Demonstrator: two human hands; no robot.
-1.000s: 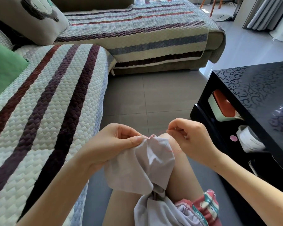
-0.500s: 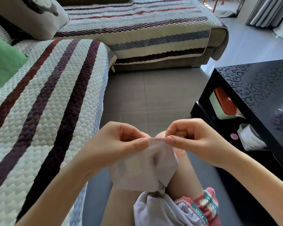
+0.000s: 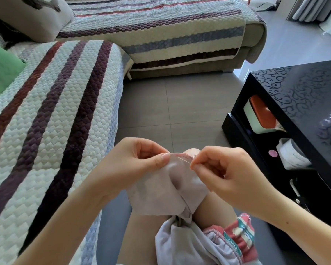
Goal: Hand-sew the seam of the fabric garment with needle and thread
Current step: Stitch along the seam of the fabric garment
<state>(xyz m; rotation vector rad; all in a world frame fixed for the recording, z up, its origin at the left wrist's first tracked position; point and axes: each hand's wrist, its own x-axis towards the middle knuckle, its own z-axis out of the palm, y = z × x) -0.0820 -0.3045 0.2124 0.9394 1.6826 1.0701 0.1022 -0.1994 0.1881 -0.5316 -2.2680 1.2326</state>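
Where tiles (image 3: 180,104) lie, sofa (image 3: 65,111) faces black table (image 3: 304,96).

A home living room: a striped quilted sofa (image 3: 161,35), cushions (image 3: 2,77), black coffee table (image 3: 304,96), tiled floor (image 3: 170,108)

Both bare forearms reach in from below and meet above the thighs. The left hand (image 3: 134,165) pinches the fabric (image 3: 166,188) edge between thumb and forefinger, while the right hand (image 3: 224,173) nips the needle (image 3: 183,159) between thumb and fingertip, other fingers curled
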